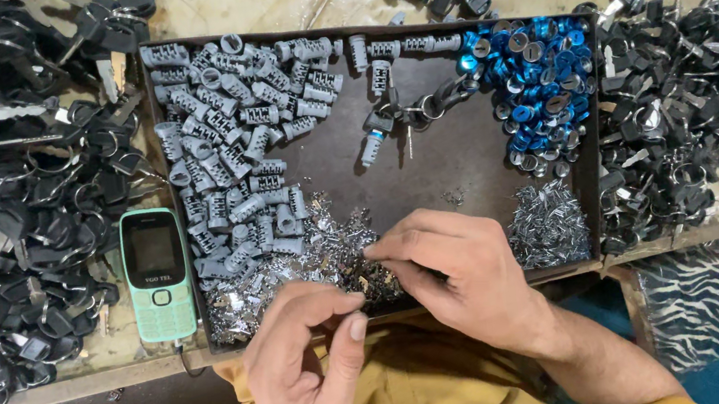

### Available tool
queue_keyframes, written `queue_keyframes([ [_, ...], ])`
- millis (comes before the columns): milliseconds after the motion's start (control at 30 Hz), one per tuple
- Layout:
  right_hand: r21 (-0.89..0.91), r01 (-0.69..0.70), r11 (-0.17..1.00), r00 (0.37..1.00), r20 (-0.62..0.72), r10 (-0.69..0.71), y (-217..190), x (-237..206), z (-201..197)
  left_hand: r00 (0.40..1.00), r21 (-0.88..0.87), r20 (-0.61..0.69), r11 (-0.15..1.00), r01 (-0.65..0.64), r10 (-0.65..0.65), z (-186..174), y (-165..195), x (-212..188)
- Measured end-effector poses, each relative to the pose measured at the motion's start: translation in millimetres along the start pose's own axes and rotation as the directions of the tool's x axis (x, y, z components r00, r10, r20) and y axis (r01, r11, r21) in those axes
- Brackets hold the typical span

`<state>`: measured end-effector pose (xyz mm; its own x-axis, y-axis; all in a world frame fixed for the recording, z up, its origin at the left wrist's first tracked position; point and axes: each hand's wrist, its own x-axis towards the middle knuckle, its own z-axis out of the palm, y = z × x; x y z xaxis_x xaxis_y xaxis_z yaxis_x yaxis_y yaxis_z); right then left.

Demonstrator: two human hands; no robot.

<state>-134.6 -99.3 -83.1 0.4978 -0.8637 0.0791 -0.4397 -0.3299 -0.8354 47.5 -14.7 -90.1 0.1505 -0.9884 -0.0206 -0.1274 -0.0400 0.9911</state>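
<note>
Picking at the heap of small silver metal pieces [312, 259] at the tray's [429, 170] near edge — my right hand [462, 276] pinching into it, closest; left hand [307, 366] just below, thumb and forefinger pinched, contents hidden — heap straight ahead.

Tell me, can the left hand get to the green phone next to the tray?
Probably yes. The left hand hovers near the tray's front edge, and the green phone lies flat just beside it on the bench with nothing on top or between them.
</note>
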Motion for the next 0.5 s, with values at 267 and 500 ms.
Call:
queue_keyframes([
  [267, 0.076, -0.094, 0.993, 0.995, 0.033, 0.092, 13, -11, -11, 0.997, 0.061, 0.039, 0.996, 0.061, -0.063, 16, 6, 9],
  [500, 0.195, -0.113, 0.974, 0.994, 0.013, 0.113, 21, -17, -16, 0.998, 0.078, 0.038, 0.996, 0.047, -0.050, 28, 6, 10],
])
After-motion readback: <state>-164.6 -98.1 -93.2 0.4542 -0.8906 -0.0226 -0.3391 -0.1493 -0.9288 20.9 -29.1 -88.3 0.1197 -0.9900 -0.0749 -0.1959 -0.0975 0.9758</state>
